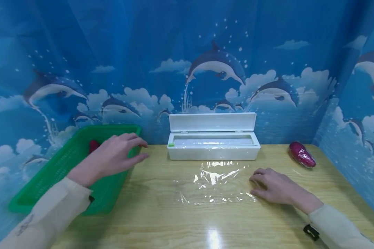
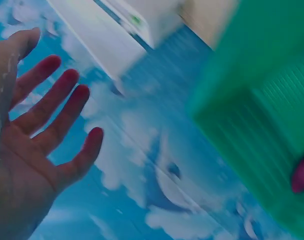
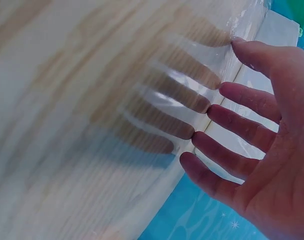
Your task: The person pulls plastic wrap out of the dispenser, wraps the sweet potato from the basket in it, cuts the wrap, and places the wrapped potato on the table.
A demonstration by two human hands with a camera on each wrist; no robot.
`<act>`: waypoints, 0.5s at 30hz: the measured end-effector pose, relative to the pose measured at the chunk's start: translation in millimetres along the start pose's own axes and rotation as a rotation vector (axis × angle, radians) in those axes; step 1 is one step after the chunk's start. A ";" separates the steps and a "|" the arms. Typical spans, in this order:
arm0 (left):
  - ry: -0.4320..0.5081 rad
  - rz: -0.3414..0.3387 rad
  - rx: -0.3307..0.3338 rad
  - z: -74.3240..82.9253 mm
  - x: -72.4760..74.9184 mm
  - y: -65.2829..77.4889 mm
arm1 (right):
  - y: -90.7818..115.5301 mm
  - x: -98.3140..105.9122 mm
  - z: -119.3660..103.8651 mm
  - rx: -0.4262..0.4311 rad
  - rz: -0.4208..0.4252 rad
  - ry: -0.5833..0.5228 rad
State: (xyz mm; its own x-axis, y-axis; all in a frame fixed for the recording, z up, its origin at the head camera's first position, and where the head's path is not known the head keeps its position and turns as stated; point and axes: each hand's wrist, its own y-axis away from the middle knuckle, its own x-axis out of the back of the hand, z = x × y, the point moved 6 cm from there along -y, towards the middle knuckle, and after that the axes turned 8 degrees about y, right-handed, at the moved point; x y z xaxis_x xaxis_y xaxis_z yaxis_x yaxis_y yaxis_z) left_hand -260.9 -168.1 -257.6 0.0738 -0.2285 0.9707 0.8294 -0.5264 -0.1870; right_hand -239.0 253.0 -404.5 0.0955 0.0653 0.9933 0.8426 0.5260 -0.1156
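Note:
My left hand (image 1: 116,152) hovers over the right side of the green basket (image 1: 57,169), fingers spread and holding nothing. In the left wrist view its fingers are loosely extended. Inside the basket lies a reddish-purple item (image 1: 94,145), partly hidden behind the left hand. A sheet of clear cling film (image 1: 212,185) is spread on the table, wrinkled and glossy. My right hand (image 1: 272,186) touches the film's right edge with its fingertips. In the right wrist view those fingers are fairly straight and apart, reflected in the shiny surface.
A white cling film dispenser (image 1: 213,154) stands at the back with its lid (image 1: 212,122) raised and a green slider at its left end. A shiny purple, elongated item (image 1: 301,154) lies at the back right of the wooden table (image 1: 162,221). Dolphin-print curtains enclose the back and right.

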 end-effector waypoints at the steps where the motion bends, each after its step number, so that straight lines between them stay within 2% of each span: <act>1: -0.022 0.007 0.005 -7.4 3.0 -0.6 | 0.2 -0.2 0.0 0.000 0.001 0.000; 8: -0.124 0.040 0.001 -50.8 17.1 -2.5 | 0.2 -1.8 0.6 0.003 0.012 -0.002; 15: -0.204 0.124 -0.060 -77.4 19.6 -2.2 | 1.7 -3.3 0.4 -0.008 0.023 0.002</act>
State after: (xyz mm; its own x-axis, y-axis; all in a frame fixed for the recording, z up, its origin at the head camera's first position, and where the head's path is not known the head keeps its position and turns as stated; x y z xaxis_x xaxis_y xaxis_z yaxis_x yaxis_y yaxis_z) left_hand -304.1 -234.8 -249.7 0.2885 -0.1278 0.9489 0.7733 -0.5533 -0.3096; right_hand -238.1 254.0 -407.9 0.1163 0.0753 0.9904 0.8445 0.5173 -0.1385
